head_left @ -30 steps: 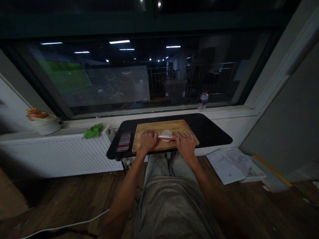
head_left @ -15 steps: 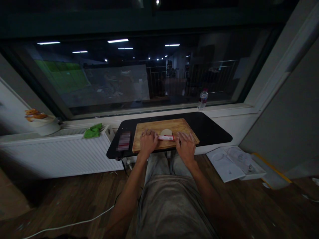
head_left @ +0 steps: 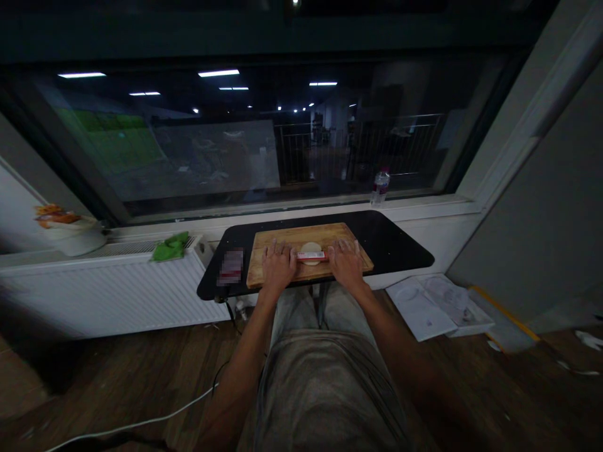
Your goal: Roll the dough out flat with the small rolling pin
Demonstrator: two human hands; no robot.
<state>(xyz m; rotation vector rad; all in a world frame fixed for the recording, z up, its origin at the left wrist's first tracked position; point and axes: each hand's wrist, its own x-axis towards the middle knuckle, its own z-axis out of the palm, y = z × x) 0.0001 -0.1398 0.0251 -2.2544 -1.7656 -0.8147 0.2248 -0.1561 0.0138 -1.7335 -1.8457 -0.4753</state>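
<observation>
A wooden cutting board [head_left: 264, 242] lies on a small black table, with a flat round piece of dough [head_left: 310, 247] on it. Across the dough runs a rolling pin with a red and white label [head_left: 311, 256]; dough shows on both its far and near sides. My left hand [head_left: 279, 262] is over the pin's left end, palm down, fingers reaching forward. Over the right end lies my right hand [head_left: 346, 260] in the same way. Both pin ends are hidden beneath the hands.
On the black table [head_left: 400, 245], left of the board, is a blurred-out flat item [head_left: 231, 267]. A water bottle [head_left: 380, 187] stands on the windowsill. A green cloth [head_left: 170, 247] and a white pot [head_left: 75, 237] sit by the radiator [head_left: 117, 295]. An open white box [head_left: 438, 304] is on the floor.
The rolling pin has moved forward from the dough's near edge to across it, and its label has turned. Both hands have gone forward with it, their fingers now straighter.
</observation>
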